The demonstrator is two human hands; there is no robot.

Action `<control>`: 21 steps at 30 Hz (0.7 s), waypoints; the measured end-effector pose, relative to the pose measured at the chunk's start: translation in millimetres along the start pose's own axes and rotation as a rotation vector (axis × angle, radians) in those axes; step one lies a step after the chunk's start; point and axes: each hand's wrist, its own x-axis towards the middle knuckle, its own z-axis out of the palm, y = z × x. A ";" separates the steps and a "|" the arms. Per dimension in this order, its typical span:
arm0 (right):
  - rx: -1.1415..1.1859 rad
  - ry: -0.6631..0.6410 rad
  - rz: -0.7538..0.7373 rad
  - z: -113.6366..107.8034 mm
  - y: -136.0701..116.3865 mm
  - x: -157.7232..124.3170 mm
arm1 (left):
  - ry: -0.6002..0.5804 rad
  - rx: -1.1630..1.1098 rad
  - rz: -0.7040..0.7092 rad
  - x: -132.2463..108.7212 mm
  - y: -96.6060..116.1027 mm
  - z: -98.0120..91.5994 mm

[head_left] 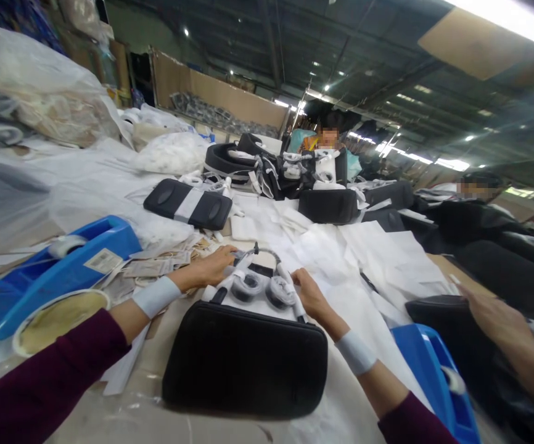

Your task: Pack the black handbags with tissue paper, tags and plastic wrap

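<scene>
In front of me lies a black bag [243, 357], its smooth rounded panel nearest to me. Its far part carries white wrapping, two plastic-wrapped coils [248, 285] and a thin looped handle [267, 251]. My left hand [214, 266] is at the far left corner of the bag, fingers bent onto its edge. On the opposite side, my right hand [308, 293] has curled fingers against the white-wrapped side strap [296, 296]. The fingertips of both hands are partly hidden.
Left are a blue tape dispenser [105, 246], a round tub [58, 314] and a heap of tags [151, 268]. White sheets [378, 259] cover the right. Beyond lie more black bags [327, 205]. Another person's hand [498, 314] is beside a second blue dispenser [433, 370].
</scene>
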 end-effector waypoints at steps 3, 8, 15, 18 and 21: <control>-0.005 -0.015 -0.013 1.0 4.1 0.5 | -0.044 -0.038 0.043 2.6 1.6 2.5; 0.058 -0.124 -0.093 -0.6 -0.1 1.6 | -0.014 -0.046 0.043 5.1 1.8 8.6; 0.050 -0.123 -0.069 -3.3 -11.9 0.2 | 0.028 -0.016 0.006 0.7 -1.7 13.0; 0.054 -0.097 -0.063 -0.6 -12.4 0.1 | 0.056 0.010 0.014 0.1 -5.7 18.9; 0.048 -0.050 -0.065 5.0 -10.4 -0.9 | 0.084 0.042 -0.021 0.2 -7.1 24.4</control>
